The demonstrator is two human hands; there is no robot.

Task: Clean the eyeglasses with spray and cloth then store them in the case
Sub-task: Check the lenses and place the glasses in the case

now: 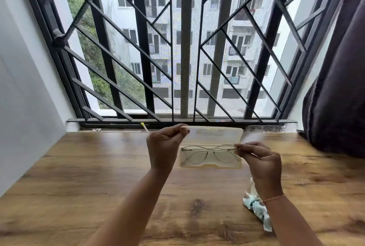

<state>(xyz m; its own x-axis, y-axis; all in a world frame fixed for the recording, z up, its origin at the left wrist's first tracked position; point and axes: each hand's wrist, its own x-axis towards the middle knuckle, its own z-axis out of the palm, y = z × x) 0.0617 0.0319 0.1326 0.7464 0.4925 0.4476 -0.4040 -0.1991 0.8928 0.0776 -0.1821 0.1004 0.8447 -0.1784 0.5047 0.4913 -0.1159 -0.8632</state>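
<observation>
A pale cream glasses case (212,136) lies open on the wooden table near the window, its lid raised. My left hand (165,148) pinches the lid's top left corner. The thin-rimmed eyeglasses (210,154) rest folded in the case's lower half. My right hand (258,160) pinches the eyeglasses' right end at the hinge. A crumpled light blue cleaning cloth (254,207) lies on the table under my right forearm, partly hidden by it. No spray bottle shows.
The wooden table (98,176) runs up to a barred window (183,48). A dark curtain (335,87) hangs over the table's far right corner. A small yellow-tipped stick (144,126) lies by the window sill. A white wall borders the left.
</observation>
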